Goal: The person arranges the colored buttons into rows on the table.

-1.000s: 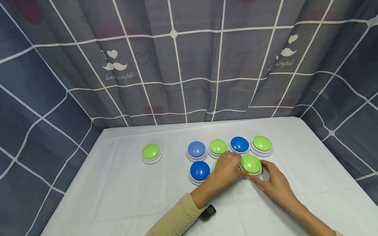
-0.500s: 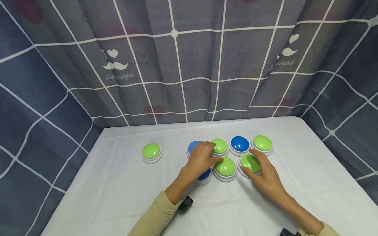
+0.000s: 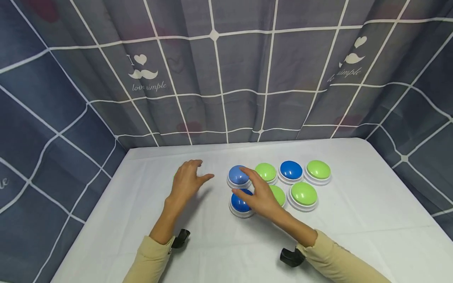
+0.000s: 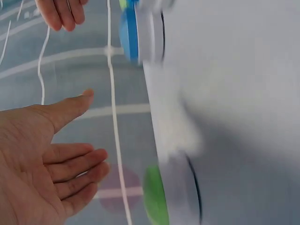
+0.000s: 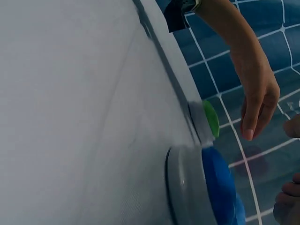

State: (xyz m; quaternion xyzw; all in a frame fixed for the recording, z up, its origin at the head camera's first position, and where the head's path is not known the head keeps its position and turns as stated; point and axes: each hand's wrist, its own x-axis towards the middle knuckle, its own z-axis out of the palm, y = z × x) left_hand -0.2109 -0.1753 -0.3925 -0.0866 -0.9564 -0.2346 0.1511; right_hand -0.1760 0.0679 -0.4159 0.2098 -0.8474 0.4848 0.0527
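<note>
My left hand (image 3: 185,182) hovers at the left of the table, thumb and fingers spread with nothing between them. It hides the lone green push button in the head view; the left wrist view shows that green push button (image 4: 155,197) on its white base, apart from the hand. My right hand (image 3: 260,196) reaches over the left end of the button group, fingers loosely spread. Around its fingertips are a light blue push button (image 3: 237,175) and a darker blue push button (image 3: 238,203). In the right wrist view, those fingers (image 5: 291,199) appear apart from the blue dome (image 5: 218,180).
Beside the right hand, a partly covered green button (image 3: 278,194) stands next to another green button (image 3: 304,192). Behind them are a green (image 3: 265,171), a blue (image 3: 291,169) and a green button (image 3: 318,169). A checked curtain (image 3: 244,78) surrounds the white table (image 3: 212,255).
My left hand has swept left, away from the group, to the lone green button. My right hand has left the front right green button and moved left over the blue ones.
</note>
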